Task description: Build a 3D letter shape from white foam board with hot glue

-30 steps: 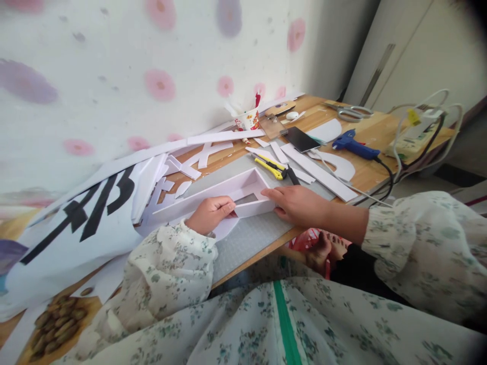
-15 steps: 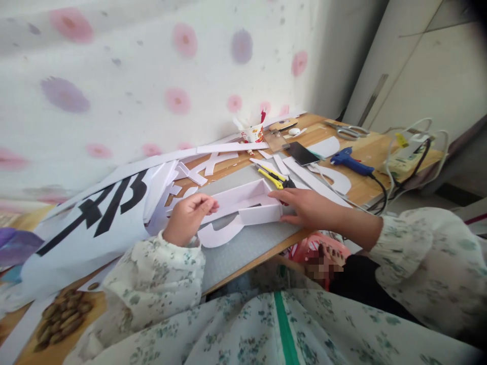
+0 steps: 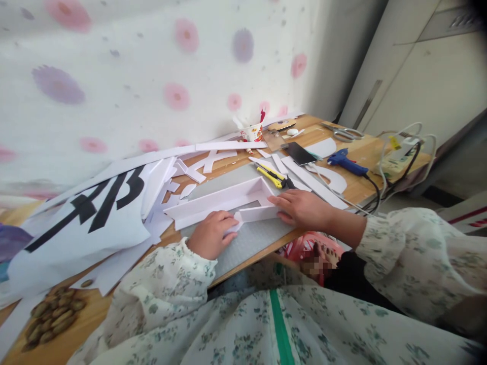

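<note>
A white foam-board frame, shaped like an open box with thin walls, lies on a grey cutting mat near the table's front edge. My left hand rests on the mat with curled fingers pressing a white curved cutout against the frame's near wall. My right hand lies with fingers stretched along the frame's right end wall, pressing it. Both arms wear floral sleeves.
A yellow utility knife lies just behind the frame. Farther right are a black phone, a blue glue gun, scissors and tangled cables. A paper cup stands by the wall. White cutouts and a printed sheet cover the left.
My left hand was lifted off the mat half a second ago and has come back down onto the white cutout by the frame. My right hand stayed on the frame's end.
</note>
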The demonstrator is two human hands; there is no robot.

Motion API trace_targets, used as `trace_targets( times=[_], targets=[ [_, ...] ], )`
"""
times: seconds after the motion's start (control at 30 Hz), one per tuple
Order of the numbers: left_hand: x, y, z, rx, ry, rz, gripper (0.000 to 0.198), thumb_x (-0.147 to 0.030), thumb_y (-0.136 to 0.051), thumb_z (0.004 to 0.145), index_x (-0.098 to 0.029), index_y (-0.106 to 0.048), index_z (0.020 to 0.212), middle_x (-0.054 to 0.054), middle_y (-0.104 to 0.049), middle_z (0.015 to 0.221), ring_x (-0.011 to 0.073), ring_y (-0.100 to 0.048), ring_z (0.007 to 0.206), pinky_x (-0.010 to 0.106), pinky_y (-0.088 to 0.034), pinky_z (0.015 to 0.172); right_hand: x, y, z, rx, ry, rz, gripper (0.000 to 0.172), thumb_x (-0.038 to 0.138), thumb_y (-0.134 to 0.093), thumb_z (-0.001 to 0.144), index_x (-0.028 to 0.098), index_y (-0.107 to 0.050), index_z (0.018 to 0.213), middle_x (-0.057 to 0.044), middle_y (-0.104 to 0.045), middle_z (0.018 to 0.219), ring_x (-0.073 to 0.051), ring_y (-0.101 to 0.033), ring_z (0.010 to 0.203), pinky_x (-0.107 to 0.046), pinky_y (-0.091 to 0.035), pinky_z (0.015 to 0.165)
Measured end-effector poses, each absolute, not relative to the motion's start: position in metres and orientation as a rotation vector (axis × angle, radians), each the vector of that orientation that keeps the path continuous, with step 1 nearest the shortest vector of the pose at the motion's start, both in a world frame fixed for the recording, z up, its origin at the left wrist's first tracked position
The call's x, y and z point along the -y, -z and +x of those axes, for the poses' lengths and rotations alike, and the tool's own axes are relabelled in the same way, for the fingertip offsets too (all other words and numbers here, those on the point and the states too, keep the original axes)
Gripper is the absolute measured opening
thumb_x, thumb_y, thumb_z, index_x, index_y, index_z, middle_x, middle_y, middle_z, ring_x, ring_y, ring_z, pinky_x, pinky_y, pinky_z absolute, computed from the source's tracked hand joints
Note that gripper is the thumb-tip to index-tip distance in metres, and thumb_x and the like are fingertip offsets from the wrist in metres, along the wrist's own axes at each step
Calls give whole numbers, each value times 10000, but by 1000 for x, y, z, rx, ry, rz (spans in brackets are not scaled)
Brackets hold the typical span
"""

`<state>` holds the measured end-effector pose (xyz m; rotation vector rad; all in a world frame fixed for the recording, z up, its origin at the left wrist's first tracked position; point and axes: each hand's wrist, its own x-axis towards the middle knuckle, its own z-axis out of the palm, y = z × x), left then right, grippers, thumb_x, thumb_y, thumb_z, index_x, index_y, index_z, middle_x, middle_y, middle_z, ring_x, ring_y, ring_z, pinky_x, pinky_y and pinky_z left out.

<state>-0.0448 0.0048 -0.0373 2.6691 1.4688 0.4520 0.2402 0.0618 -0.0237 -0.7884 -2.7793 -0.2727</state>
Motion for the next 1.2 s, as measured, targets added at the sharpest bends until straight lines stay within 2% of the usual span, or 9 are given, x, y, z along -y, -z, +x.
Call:
trace_targets(
  times=[0.23,0.43,0.63,0.8,0.97,1.07,1.2],
  targets=[
    [-12,41,-48,-1402,-599,2591,227,-143,-706,733,-203,-700,952,75,-639,1016,225,-618,948,397,-521,875,-64,17,246,2597,232,-789,384,282,-426,950,110,-541,1273,-110,-723,894,-218,-657,775,-329,-489,713],
    [-15,42,-48,-1391,-628,2572,216,-151,-690,725,-217,-685,930,69,-638,984,218,-626,931,369,-522,862,-62,-9,261,2231,87,-881,204,256,-447,933,189,-638,958,-69,-710,912,-187,-658,803,-291,-495,712],
    [-16,41,-42,-1478,-686,2539,197,-161,-659,724,-225,-652,911,66,-635,970,237,-616,930,394,-502,867,-50,-19,289,2054,122,-976,149,275,-493,909,227,-632,885,-32,-691,801,-180,-650,742,-297,-493,680],
    [-16,40,-36,-1540,-721,2535,167,-158,-657,715,-209,-632,871,64,-641,944,240,-616,908,391,-505,833,-43,-24,306,1982,138,-1087,168,298,-512,892,216,-656,863,-28,-710,771,-172,-654,700,-285,-483,637],
    [-15,35,-33,-1560,-686,2528,195,-226,-682,729,-192,-632,914,53,-656,941,220,-618,899,365,-512,819,-48,-31,314,1958,143,-1113,182,302,-550,859,178,-655,775,-46,-703,729,-158,-652,680,-252,-462,611],
    [-14,31,-33,-1589,-702,2481,187,-269,-662,774,-178,-633,934,58,-669,939,207,-620,883,344,-511,800,-58,-31,313,1972,145,-1138,195,282,-534,843,178,-613,699,-39,-661,644,-145,-609,588,-245,-435,552],
    [-14,28,-37,-1658,-747,2385,83,-236,-603,819,-184,-646,867,38,-679,858,186,-622,806,313,-500,728,-74,-30,306,1999,177,-1058,229,265,-501,827,188,-550,617,-2,-559,508,-119,-518,456,-227,-360,449]
  ],
)
